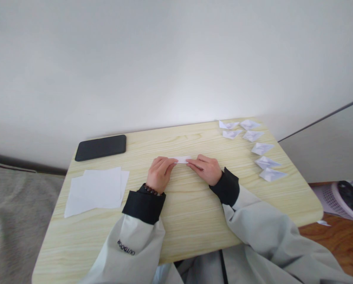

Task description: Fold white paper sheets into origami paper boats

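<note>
A narrow folded strip of white paper (182, 159) is stretched between my two hands over the middle of the table. My left hand (159, 173), with a dark bead bracelet at the wrist, pinches its left end. At the right end, the thumb and fingers of my right hand (206, 169) are closed on the same paper. Parts of both ends are hidden under the fingertips. To the right lie several folded white paper boats (262, 148), grouped along the table's far right side. Loose white paper sheets (98, 189) overlap each other left of my left hand.
A black phone (101, 148) lies at the back left of the light wooden table (194, 225). The white wall (170, 67) rises right behind the table. Beyond the right edge, a pink basket (327, 199) stands on the floor. Grey fabric (19, 225) covers the area at left.
</note>
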`<state>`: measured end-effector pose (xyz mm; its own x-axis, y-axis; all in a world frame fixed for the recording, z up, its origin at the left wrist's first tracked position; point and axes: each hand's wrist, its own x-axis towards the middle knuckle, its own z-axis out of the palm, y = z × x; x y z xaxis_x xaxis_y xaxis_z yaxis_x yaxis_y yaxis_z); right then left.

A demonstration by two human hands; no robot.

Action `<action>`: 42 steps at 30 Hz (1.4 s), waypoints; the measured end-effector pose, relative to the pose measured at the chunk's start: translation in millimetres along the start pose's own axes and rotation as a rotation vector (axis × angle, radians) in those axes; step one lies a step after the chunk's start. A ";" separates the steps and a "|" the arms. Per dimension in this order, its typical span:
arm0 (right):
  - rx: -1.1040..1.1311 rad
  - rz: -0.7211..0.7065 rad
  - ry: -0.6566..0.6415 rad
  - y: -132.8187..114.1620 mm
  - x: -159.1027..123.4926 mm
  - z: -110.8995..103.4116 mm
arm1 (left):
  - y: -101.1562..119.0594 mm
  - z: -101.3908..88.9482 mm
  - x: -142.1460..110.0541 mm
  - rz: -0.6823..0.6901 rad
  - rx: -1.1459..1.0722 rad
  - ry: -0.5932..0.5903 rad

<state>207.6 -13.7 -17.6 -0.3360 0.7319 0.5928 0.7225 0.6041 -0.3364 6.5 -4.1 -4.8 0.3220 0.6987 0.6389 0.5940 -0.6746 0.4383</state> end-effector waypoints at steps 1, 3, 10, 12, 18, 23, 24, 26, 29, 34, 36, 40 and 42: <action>-0.005 0.006 -0.006 -0.4 -0.2 0.3 | 0.0 0.2 -0.4 -0.002 0.005 -0.010; -0.016 0.013 -0.019 -0.4 -0.7 0.7 | 0.2 0.6 -1.3 -0.004 0.033 -0.049; 0.012 0.019 -0.063 -1.9 1.5 -0.8 | 2.0 0.1 -1.9 0.034 0.028 -0.081; 0.059 0.043 -0.063 -4.2 2.4 -1.1 | 2.1 -0.4 -1.7 0.026 0.003 -0.074; 0.143 0.150 0.050 -8.2 3.6 -0.1 | 2.3 -1.3 -3.5 -0.031 0.008 -0.023; 0.111 0.120 0.058 -11.8 5.8 -0.9 | 3.4 -2.6 -1.4 -0.007 0.100 -0.030; 0.099 0.099 0.039 -13.0 6.3 -0.8 | 3.3 -2.6 -0.6 0.001 0.110 -0.027; 0.081 0.074 0.004 -14.8 7.3 0.0 | 2.6 -2.3 0.9 0.010 0.100 -0.026; 0.088 0.089 -0.027 -15.1 8.4 1.6 | 1.6 -1.7 1.7 0.016 0.063 -0.043; 0.105 0.104 -0.036 -13.0 9.5 2.7 | 3.3 -2.0 1.7 0.043 0.048 -0.027; 0.094 0.070 -0.056 -13.6 10.2 2.7 | 4.4 -2.2 2.3 0.053 0.055 -0.023; 0.096 0.043 -0.075 -16.2 11.0 3.1 | 4.2 -2.4 3.1 0.072 0.039 -0.049; 0.105 0.053 -0.061 -17.1 11.0 3.6 | 3.6 -2.6 2.6 0.074 0.028 -0.050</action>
<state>189.4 -14.9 -8.0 -0.3369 0.7798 0.5277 0.6740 0.5911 -0.4431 7.6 -5.4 0.1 0.4016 0.6587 0.6363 0.5871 -0.7184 0.3732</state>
